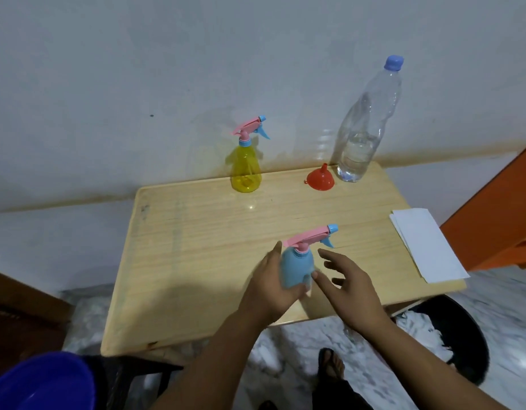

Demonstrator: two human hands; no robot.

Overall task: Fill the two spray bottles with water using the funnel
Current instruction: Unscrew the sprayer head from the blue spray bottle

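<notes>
A blue spray bottle (297, 267) with a pink and blue trigger head stands near the front of the wooden table (196, 261). My left hand (273, 285) grips its body from the left. My right hand (347, 282) hovers just right of it, fingers spread, holding nothing. A yellow spray bottle (246, 170) with the same kind of head stands at the back by the wall. A red funnel (320, 178) lies mouth down at the back right, beside a tall clear water bottle (365, 125) with a blue cap, partly filled.
A stack of white paper (427, 247) lies on the table's right edge. A blue basin (39, 383) sits at the lower left, a dark bin (463, 335) with white scraps at the lower right. An orange panel (498, 214) stands to the right.
</notes>
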